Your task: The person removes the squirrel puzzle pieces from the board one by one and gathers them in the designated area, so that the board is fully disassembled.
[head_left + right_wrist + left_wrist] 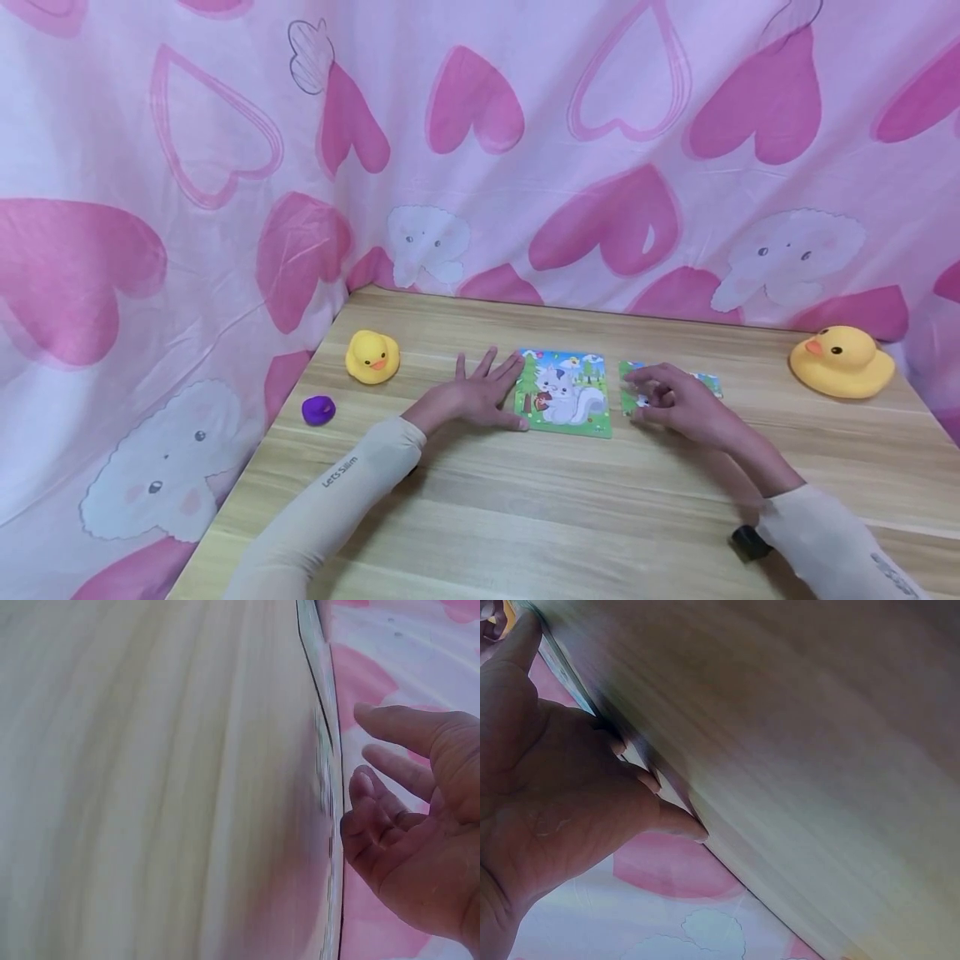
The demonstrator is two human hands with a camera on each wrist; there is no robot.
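Your left hand lies flat with fingers spread on the table, touching the left edge of the squirrel puzzle board. Your right hand curls over loose puzzle pieces just right of the board; whether it pinches one, you cannot tell. If the left hand lifts, the board may slide. Both wrist views are blurred, and the right hand's fingers hide the pieces.
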